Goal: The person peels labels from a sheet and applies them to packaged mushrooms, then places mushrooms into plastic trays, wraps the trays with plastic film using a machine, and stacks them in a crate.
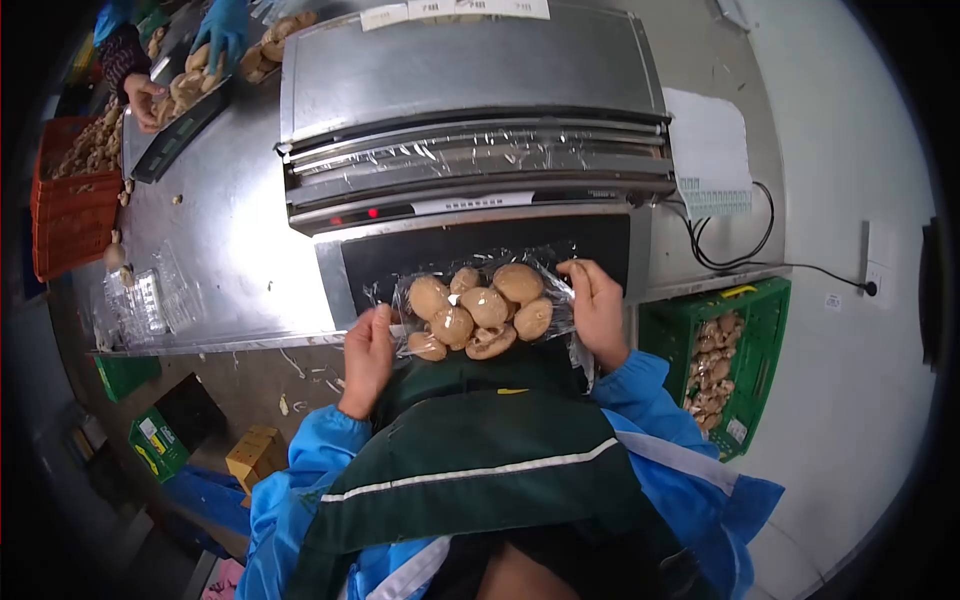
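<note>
Mushrooms point(482, 303) in clear film point(555, 285) held between two hands

In the head view, the left hand point(368, 352) pinches the film's left edge between thumb and fingers, and the right hand point(598, 308) pinches its right edge the same way. The brown mushrooms lie bunched between the hands, in front of the person's dark green apron point(480, 430) and partly over the black plate point(400, 245) at the front of a metal machine point(460, 75). Two red lights point(373, 212) glow on the machine's front. Printed paper point(710, 150) lies on the worktop point(240, 290) to the machine's right, near a looped black cable point(735, 262).

A green crate point(765, 350) holding more mushrooms stands at the right, below the worktop's level. Clear packaging point(150, 300) lies near the worktop's left front corner. At the upper left, another person's blue-gloved hand point(222, 35) and bare hand point(145, 100) touch mushrooms, beside an orange crate point(75, 215) with more in it.
</note>
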### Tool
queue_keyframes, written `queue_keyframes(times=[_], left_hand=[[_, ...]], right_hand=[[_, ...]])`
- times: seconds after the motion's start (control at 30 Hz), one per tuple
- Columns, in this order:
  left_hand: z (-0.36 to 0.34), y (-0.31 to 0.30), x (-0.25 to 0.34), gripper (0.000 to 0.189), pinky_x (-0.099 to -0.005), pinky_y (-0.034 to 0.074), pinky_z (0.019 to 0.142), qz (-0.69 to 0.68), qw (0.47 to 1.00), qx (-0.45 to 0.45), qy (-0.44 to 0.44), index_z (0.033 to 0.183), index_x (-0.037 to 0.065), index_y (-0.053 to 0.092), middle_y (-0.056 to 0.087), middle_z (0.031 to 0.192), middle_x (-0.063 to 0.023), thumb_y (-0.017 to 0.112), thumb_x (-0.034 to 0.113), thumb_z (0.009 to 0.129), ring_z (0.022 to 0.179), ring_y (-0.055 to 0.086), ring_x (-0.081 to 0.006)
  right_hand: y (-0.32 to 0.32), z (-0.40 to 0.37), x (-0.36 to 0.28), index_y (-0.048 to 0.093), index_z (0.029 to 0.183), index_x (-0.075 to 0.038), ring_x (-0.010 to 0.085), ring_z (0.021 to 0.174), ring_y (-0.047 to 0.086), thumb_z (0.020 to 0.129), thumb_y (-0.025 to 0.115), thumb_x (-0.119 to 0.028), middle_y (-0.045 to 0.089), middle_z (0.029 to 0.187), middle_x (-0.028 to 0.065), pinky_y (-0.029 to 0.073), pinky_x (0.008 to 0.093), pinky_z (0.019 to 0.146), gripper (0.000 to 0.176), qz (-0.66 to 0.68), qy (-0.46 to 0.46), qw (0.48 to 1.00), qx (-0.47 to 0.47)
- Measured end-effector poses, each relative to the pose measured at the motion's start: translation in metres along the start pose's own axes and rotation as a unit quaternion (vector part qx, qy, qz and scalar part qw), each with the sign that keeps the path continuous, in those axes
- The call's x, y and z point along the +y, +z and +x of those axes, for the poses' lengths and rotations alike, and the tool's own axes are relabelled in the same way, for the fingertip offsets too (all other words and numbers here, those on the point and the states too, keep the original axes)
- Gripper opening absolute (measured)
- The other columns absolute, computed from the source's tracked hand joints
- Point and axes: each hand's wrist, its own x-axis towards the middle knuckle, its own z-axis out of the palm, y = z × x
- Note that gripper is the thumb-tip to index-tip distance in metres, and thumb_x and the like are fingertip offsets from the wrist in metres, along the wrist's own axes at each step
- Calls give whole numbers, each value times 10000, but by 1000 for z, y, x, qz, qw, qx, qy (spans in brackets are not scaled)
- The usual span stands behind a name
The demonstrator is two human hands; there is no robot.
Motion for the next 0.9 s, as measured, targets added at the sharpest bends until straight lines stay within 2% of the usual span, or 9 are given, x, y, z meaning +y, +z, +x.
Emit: queue_keyframes(times=[0.23, 0.33, 0.4, 0.43, 0.53, 0.6, 0.67, 0.77, 0.9], left_hand=[[-15, -1, -84, 319, -241, 379, 496, 25, 984, -43, -173, 799, 45, 656, 535, 612, 11, 556, 311, 944, 564, 473, -62], [24, 41, -181, 341, -312, 501, 794, -127, 970, -183, 97, 1183, 1, 525, 611, 1031, -79, 572, 197, 907, 924, 585, -159], [19, 77, -143, 355, -312, 501, 799, -158, 963, -217, 18, 1188, 1, 518, 607, 1039, -84, 560, 221, 912, 928, 585, -159], [13, 89, -128, 362, -312, 501, 801, -173, 959, -225, 7, 1190, 1, 514, 604, 1043, -86, 555, 233, 915, 929, 585, -160], [-4, 103, -70, 386, -312, 501, 809, -192, 961, -198, 15, 1197, 1, 504, 597, 1055, -92, 537, 269, 922, 934, 585, -160], [-14, 89, -17, 402, -312, 501, 814, -187, 971, -147, 31, 1202, 1, 496, 592, 1063, -96, 526, 294, 927, 937, 585, -161], [-38, 69, 25, 420, -313, 501, 819, -193, 973, -128, 20, 1207, 1, 489, 587, 1071, -101, 514, 318, 932, 941, 585, -162], [-78, 63, 34, 414, -248, 494, 696, -228, 948, -217, -48, 1083, 0, 567, 621, 958, -62, 563, 377, 912, 814, 587, -110], [-66, 90, 44, 583, -314, 510, 789, -208, 938, -255, -109, 1161, -4, 527, 621, 1058, -84, 474, 526, 923, 931, 611, -161]], right_hand=[[-25, -42, 85, 641, 928, 47, 150, 695, 629, 856, 597, -114, 662, 722, 91, 491, 318, 639, 181, -115, -12, 989, -96], [38, -42, 135, 641, 973, 19, 199, 717, 630, 819, 637, -129, 663, 791, 51, 494, 353, 662, 213, 106, 124, 955, -247], [58, -58, 84, 606, 1074, -3, 171, 808, 601, 775, 684, -133, 636, 927, 43, 477, 319, 722, 336, 471, 149, 838, -232], [51, -53, 58, 578, 1116, -10, 158, 856, 585, 756, 709, -127, 616, 975, 50, 463, 299, 754, 400, 536, 33, 778, -326], [-6, -54, -27, 540, 1151, 4, 132, 924, 565, 711, 776, -170, 596, 999, 73, 442, 257, 768, 529, 510, -59, 735, -443], [-5, -75, -33, 560, 744, -72, 125, 759, 552, 781, 671, -50, 601, 836, 65, 448, 274, 661, 119, 488, 209, 780, -333], [-6, -78, -32, 571, 833, -65, 136, 769, 560, 824, 640, -94, 606, 870, 70, 457, 287, 687, 76, 574, 246, 691, -365], [-7, -72, -18, 547, 1116, -42, 258, 1005, 571, 955, 374, -497, 547, 1204, 161, 472, 342, 889, 513, 663, 177, 626, -370], [-19, -49, 6, 620, 997, -49, 263, 1261, 391, 931, 270, -608, 451, 1351, 160, 286, 412, 1076, 663, 778, -17, 549, -305]])
